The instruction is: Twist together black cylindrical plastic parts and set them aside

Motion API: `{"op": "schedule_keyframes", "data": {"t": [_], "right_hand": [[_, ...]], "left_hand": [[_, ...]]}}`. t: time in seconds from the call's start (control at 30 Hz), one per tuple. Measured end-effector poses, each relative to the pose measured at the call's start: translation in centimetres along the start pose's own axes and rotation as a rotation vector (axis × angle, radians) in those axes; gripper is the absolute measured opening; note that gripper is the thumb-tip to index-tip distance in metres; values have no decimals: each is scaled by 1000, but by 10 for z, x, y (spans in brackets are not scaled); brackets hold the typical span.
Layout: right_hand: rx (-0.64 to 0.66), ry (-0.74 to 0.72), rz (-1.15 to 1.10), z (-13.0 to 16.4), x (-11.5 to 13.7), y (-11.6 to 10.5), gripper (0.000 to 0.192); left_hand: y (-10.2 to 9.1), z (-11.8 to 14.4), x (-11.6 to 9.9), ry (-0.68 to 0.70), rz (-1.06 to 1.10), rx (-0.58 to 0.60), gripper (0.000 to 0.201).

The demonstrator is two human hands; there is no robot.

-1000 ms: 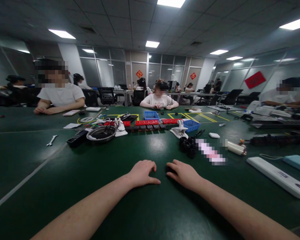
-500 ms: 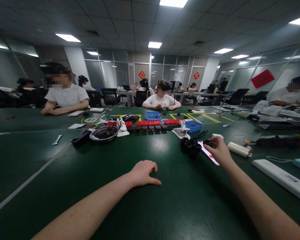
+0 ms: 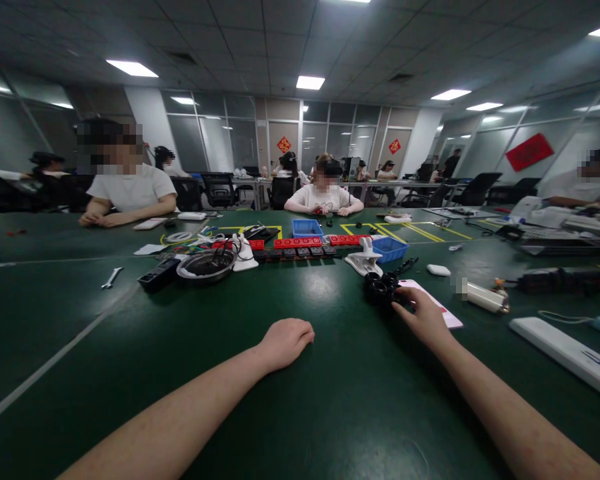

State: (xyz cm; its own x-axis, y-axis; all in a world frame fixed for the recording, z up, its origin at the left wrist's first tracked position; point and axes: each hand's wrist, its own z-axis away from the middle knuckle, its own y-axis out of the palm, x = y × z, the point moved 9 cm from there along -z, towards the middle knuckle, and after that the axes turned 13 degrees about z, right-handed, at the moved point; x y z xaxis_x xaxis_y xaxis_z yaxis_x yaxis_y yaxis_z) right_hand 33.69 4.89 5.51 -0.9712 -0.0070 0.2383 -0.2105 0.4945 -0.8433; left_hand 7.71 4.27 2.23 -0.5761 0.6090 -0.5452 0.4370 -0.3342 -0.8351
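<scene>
1. Where the right hand (image 3: 425, 319) is stretched forward, its fingertips are laid against the near right edge of the cluster of black wheels (image 3: 381, 291); whether a wheel is actually pinched cannot be told, since the fingers hide that side.
2. The wheels are bunched together on the green table (image 3: 130, 347), just beside the pale flat card (image 3: 437, 303), which is partly covered by the same hand.
3. The wheels are seen lying flat, their bores pointing upward, so no long axis is offered; the cluster itself is spread slightly from far left to near right.
4. The left hand (image 3: 286, 341) is rested loosely curled on the table, holding nothing, seemingly kept as a brace.
5. A white clip stand (image 3: 364, 260) and a blue bin (image 3: 390, 250) are placed just behind the wheels.
</scene>
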Motion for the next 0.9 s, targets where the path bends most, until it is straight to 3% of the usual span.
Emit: {"op": "schedule_keyframes", "data": {"t": [0.17,0.53,0.73,0.9], "right_hand": [[72,-46,153,3,5,7,31],[61,-164,330,6,19,3,33],[-112,-132,269,6,21,-11,37],[-203,-137,239,8,23,-19,29]], "left_hand": [[1,-1,2,-1,-20,-6,29],[1,3,2,37,-68,-16,38],[2,2,3,58,-101,-46,35],[0,2,2,64,-111,-63,35]]}}
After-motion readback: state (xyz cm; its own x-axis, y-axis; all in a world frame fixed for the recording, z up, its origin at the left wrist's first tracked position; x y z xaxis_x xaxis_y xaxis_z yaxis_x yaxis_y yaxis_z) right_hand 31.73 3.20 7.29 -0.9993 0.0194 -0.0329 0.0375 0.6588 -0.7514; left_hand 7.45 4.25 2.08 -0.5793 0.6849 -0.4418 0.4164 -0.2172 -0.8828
